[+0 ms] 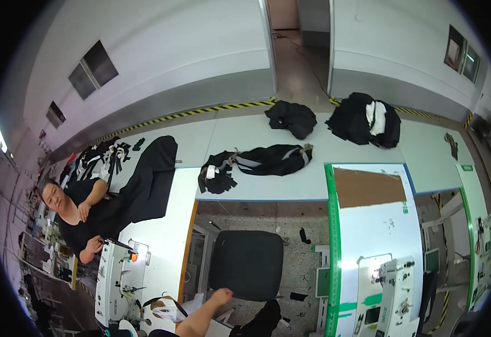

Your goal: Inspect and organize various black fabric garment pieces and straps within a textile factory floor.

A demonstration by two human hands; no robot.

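Observation:
My left hand (222,296) is at the lower middle, its forearm reaching in from the lower edge. Its fingers look curled closed, and their inside is hidden. Just beyond it is the near left corner of a dark padded seat (246,264); whether they touch, I cannot tell. Beside the forearm, white and brownish material (169,310) lies by a white sewing machine (113,281) with its lamp lit. My right hand is out of sight.
Across the left table sits a person (79,216) with black cloth (152,191). Black garment bundles (363,121) and a twisted black-and-grey piece (273,160) lie on the long pale table (290,192). Another sewing machine (397,297) stands right. Dark scraps (304,236) litter the floor.

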